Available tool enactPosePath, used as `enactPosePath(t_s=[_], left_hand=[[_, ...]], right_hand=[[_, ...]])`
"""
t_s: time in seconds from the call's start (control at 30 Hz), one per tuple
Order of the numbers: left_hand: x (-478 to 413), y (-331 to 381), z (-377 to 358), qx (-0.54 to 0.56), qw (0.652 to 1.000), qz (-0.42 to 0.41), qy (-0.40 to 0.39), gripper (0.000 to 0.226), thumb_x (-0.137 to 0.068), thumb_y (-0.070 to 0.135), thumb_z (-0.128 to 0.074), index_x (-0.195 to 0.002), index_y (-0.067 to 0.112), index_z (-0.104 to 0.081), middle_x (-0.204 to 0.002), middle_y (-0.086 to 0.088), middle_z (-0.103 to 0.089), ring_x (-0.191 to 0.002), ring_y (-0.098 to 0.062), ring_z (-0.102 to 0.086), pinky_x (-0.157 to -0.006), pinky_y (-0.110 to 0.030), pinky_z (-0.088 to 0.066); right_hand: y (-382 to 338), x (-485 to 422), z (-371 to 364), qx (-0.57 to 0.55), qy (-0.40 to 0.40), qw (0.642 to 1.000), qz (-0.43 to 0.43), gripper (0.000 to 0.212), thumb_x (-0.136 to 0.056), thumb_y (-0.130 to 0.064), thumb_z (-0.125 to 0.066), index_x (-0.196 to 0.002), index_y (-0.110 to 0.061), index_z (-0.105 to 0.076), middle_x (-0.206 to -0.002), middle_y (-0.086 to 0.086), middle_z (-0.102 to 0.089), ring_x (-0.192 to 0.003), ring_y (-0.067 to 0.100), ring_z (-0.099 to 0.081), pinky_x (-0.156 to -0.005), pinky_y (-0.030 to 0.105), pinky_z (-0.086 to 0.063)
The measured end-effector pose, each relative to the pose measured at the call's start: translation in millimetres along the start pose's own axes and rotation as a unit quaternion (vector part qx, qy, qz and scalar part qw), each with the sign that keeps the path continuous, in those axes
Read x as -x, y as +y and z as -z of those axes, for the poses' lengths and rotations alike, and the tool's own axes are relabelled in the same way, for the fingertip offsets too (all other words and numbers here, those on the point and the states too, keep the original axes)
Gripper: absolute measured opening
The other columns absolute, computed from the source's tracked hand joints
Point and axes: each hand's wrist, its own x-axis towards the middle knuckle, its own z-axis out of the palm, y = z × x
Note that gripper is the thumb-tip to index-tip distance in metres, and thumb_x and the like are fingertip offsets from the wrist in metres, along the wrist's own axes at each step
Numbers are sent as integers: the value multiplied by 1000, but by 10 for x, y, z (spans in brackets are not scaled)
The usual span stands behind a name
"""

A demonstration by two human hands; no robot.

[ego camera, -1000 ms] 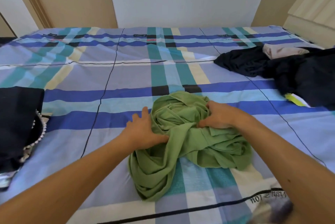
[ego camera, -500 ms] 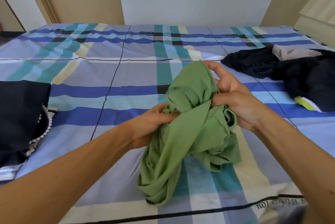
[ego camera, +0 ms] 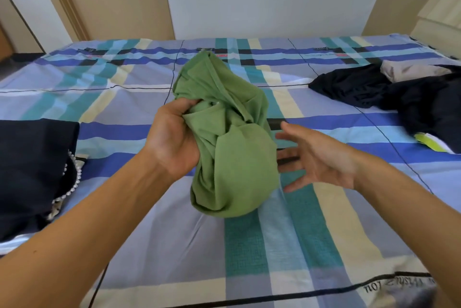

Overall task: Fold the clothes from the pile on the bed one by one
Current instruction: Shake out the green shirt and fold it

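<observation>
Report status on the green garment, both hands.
Left hand grips green garment, bunched, not spread. Right hand open beside it. Dark pile far right, dark garment at left; neither in the way.

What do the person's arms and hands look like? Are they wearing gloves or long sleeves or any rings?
No gloves and no long sleeves: the left hand and right hand are bare, and so are the left forearm and right forearm, as far as the picture shows. I see no rings, watch or bracelet.
</observation>
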Motion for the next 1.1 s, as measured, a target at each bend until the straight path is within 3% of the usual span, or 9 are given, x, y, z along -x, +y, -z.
enactPosePath(t_s=[0.1, 0.2, 0.33, 0.5, 0.57, 0.7, 0.87, 0.97, 1.1], left_hand=[[43, 5, 8, 23, 999, 4, -33, 45, -87, 21, -48, -127, 4, -62, -135, -17, -61, -124, -31, -60, -99, -50, -50], [70, 7, 33, 20, 999, 16, -39, 48, -93, 28, -45, -134, 7, -58, -140, -17, -58, -128, -33, -57, -102, -53, -46], [118, 67, 44, 30, 997, 33, -64, 46, -91, 36, -47, -117, 7, -72, -130, -14, -65, -114, -32, -67, -92, -53, -54], [116, 211, 175, 65, 987, 92, -113, 42, -97, 28, -54, -124, -3, -66, -130, -24, -62, -119, -40, -61, -101, -54, -48], [115, 241, 177, 44, 986, 95, -127, 42, -86, 26, -67, -118, 0, -71, -124, -21, -67, -115, -37, -64, -100, -48, -50], [97, 314, 150, -125, 989, -2, -73, 33, -50, 34, -65, -74, 18, -81, -84, -2, -76, -73, -21, -73, -66, -33, -61], [16, 472, 459, -280, 950, 21, -134, 49, -33, 26, -77, -79, 9, -77, -84, -14, -68, -77, -28, -64, -78, -29, -56], [23, 517, 594, -320, 935, 39, -150, 72, -33, 26, -83, -97, -4, -69, -100, -24, -58, -90, -37, -52, -89, -40, -45], [107, 401, 559, -372, 908, 75, -178, 61, -51, 41, -89, -100, 7, -77, -97, -14, -73, -87, -25, -70, -81, -32, -57]], right_hand=[[96, -76, -213, -29, -78, 996, 10, 63, -79, -58, -68, -134, -28, -59, -127, 7, -68, -114, 30, -67, -86, 53, -57], [179, -225, -376, -49, -77, 993, 76, 49, -87, -14, -72, -133, -16, -58, -124, 6, -71, -115, 25, -67, -95, 43, -55], [170, -323, -315, -77, -27, 985, 154, 55, -78, 26, -58, -121, -8, -63, -111, 9, -75, -103, 23, -72, -82, 30, -59], [80, -420, 20, -111, 68, 958, 256, 34, -77, 24, -50, -111, 24, -50, -105, 28, -58, -97, 34, -56, -99, 48, -46], [34, -409, 107, -130, 99, 941, 295, 25, -71, 24, -46, -91, 15, -57, -89, 22, -56, -84, 30, -53, -85, 39, -47], [-83, -392, 308, -174, 151, 900, 370, 47, -77, 24, -38, -61, -17, -55, -71, 10, -53, -64, 20, -48, -63, 27, -43], [-171, -237, 626, -217, 131, 879, 404, 31, -58, 2, -77, -62, -18, -53, -78, 11, -51, -70, 21, -49, -66, 28, -45], [-112, -216, 786, -62, 175, 917, 352, 18, -70, 23, -55, -80, 8, -55, -75, 9, -62, -73, 23, -58, -70, 32, -50], [20, -175, 632, 180, 198, 930, 252, 48, -74, 30, -37, -84, -11, -59, -98, -1, -70, -104, 17, -64, -85, 35, -45]])
